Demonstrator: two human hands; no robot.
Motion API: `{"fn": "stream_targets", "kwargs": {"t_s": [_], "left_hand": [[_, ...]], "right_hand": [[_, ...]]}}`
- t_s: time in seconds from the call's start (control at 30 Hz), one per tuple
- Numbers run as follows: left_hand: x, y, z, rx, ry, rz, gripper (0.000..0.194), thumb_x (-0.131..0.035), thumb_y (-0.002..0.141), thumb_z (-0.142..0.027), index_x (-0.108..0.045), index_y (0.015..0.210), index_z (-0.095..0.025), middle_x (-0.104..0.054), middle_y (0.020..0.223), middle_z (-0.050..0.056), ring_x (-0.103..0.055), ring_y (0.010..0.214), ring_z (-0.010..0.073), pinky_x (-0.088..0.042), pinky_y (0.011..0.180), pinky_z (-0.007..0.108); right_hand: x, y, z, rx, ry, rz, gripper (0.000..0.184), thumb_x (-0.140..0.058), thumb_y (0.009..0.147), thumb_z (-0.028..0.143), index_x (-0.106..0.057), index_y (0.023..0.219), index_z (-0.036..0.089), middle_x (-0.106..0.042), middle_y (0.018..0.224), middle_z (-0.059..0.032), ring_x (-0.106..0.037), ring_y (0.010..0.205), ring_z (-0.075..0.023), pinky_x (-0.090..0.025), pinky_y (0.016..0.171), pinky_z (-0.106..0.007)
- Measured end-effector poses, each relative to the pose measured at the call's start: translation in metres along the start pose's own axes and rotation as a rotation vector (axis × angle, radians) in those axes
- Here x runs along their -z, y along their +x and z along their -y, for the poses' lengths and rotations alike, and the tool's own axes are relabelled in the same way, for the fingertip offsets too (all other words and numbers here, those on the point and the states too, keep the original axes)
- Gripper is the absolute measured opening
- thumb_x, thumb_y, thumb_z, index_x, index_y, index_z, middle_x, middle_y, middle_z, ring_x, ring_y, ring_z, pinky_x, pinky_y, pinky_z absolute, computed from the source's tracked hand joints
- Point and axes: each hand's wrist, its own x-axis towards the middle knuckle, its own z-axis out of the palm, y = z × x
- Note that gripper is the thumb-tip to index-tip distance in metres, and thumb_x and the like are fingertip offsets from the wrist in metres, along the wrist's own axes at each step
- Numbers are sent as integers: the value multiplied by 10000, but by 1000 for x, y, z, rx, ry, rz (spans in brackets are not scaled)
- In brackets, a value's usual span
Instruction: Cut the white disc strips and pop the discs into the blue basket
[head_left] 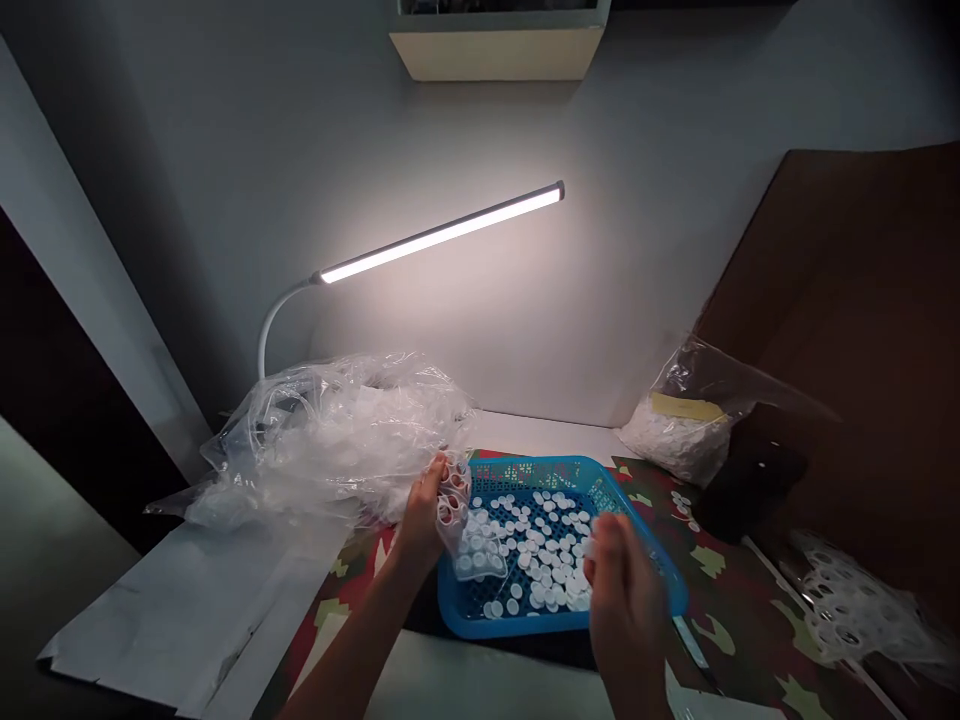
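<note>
My left hand (426,512) grips the edge of a soft translucent sheet with round holes (454,490), its fingers closed. The sheet's lower part hangs over the left side of a blue plastic basket (517,628), with round white shapes in it. Many small white discs (551,560) lie scattered across the basket's mesh floor. Over the basket's right side, my right hand (626,590) is closed in a pinch. Something whitish shows at its fingertips, apparently a white disc (595,532), partly hidden and blurred.
A large clear plastic bag (345,440) bulges behind my left hand. At the back right stands a bag of white pieces (675,435) beside a dark object (750,480). Holed translucent sheets (862,610) lie at far right. A lit lamp (450,232) hangs above.
</note>
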Motion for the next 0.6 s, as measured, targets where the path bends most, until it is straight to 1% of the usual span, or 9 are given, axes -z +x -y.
{"fn": "stream_targets", "kwargs": {"t_s": [0.07, 0.1, 0.13, 0.2, 0.27, 0.37, 0.43, 0.5, 0.6], "left_hand": [[-2, -2, 2, 30, -10, 32, 352, -718, 636, -443, -486, 670, -181, -503, 540, -66, -470, 452, 71, -362, 475, 194], [-4, -3, 3, 50, -11, 56, 352, -716, 637, -442, -484, 645, -177, -494, 526, -61, -455, 436, 69, -360, 465, 197], [-5, -3, 4, 75, -4, 84, 354, -713, 640, -444, -483, 623, -174, -486, 514, -54, -443, 422, 69, -356, 454, 201], [-7, -5, 3, 120, 23, 135, 352, -725, 636, -425, -490, 601, -165, -471, 496, -47, -424, 400, 68, -336, 426, 203], [-8, -8, 2, 139, 55, 173, 332, -766, 609, -357, -502, 605, -155, -463, 493, -49, -412, 392, 61, -309, 410, 194], [-9, -12, 3, 122, 91, 200, 329, -801, 580, -270, -497, 616, -150, -457, 506, -60, -397, 404, 44, -290, 409, 177], [-9, -16, 6, 103, 102, 202, 322, -799, 590, -268, -502, 630, -149, -477, 531, -56, -418, 433, 47, -312, 427, 171], [-8, -17, 9, 96, 107, 193, 308, -796, 590, -266, -517, 647, -148, -492, 541, -55, -436, 445, 52, -326, 432, 168], [-4, -15, 8, 93, 94, 157, 285, -778, 597, -265, -525, 661, -152, -474, 514, -69, -424, 413, 48, -308, 404, 163]], "right_hand": [[1, 11, -6, 80, -151, 199, 378, -378, 925, 468, -342, 635, 228, -310, 509, 54, -303, 422, -118, -232, 422, -254], [-1, 16, -9, 114, -218, 258, 395, -387, 920, 471, -325, 617, 226, -292, 492, 60, -287, 415, -114, -218, 428, -254], [-3, 21, -12, 134, -270, 297, 410, -396, 915, 476, -309, 604, 224, -285, 482, 62, -283, 414, -113, -216, 437, -252], [-9, 28, -17, 148, -310, 335, 423, -424, 900, 494, -307, 599, 221, -295, 478, 65, -303, 422, -111, -226, 452, -245], [-15, 32, -18, 137, -261, 386, 410, -438, 896, 498, -333, 615, 220, -321, 491, 66, -339, 435, -110, -247, 463, -236], [-25, 32, -12, 104, -105, 490, 392, -376, 932, 472, -349, 636, 218, -336, 503, 71, -353, 441, -106, -253, 460, -226], [-33, 30, -6, 94, -36, 550, 395, -343, 948, 451, -348, 631, 216, -344, 503, 70, -356, 445, -105, -246, 459, -226], [-41, 29, -1, 109, -6, 603, 391, -350, 946, 438, -355, 626, 213, -360, 507, 67, -370, 458, -107, -241, 464, -227], [-48, 27, 2, 165, 54, 624, 363, -349, 948, 402, -365, 637, 215, -372, 526, 60, -375, 478, -113, -250, 476, -229]]}}
